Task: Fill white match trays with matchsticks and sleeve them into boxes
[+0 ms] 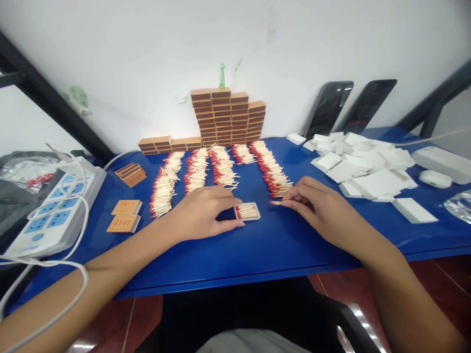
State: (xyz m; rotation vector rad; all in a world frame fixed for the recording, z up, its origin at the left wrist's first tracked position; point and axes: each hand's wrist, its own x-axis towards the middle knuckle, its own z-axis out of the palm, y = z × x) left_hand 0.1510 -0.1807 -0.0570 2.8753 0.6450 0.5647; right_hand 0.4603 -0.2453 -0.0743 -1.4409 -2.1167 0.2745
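A small white matchbox tray [251, 218] with red-headed matches [247, 211] in it lies on the blue table. My left hand [208, 212] is closed on the tray's left end, thumb at the near side and fingers at the far side. To the right of the tray, my right hand [312, 203] pinches a few matches [276, 202] between thumb and fingertips, low over the table, red heads pointing left. Just behind them runs a long row of loose matches [270, 169]. More match rows [196, 169] lie behind my left hand.
Stacked matchboxes [230, 117] stand against the wall. Yellow matchbox sleeves [125, 223] and a power strip [55, 211] with white cables are at left. At right lie a heap of white trays [362, 164], two leaning phones [328, 108] and a white earphone case [435, 179].
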